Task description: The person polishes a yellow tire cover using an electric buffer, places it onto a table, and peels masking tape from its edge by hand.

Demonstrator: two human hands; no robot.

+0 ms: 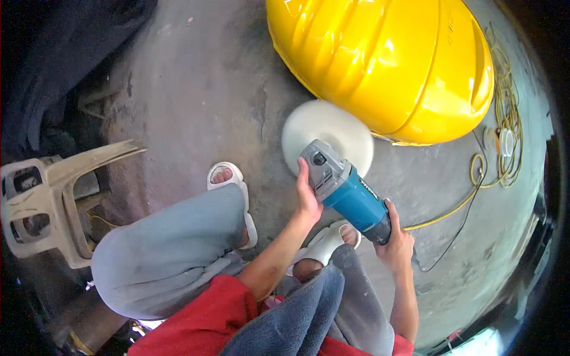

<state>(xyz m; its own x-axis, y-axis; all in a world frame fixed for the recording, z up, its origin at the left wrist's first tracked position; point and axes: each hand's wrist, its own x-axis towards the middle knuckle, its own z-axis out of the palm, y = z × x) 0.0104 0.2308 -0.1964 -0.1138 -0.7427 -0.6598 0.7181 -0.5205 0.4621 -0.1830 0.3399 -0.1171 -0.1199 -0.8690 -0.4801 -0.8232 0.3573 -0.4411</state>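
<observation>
- Right hand (396, 246): closed around the rear of the power tool (359, 204), apparently for steering.
- Left hand (307, 199): clasps the gear head (323, 166) from the left, likely steadying it.
- White pad (301, 126): ahead of both hands, clear of fingers; contact with the yellow shell (380, 65), far right, cannot be confirmed.

The grey, scuffed floor (196, 113) carries a glossy yellow shell (395, 65). To the shell's right lie loose loops of yellow hose (507, 98), with a pale round container (506, 142) among them. A thin dark cord (454, 246) curves beside the hose. A white sandal (252, 210) and another white sandal (323, 243) stand apart.
</observation>
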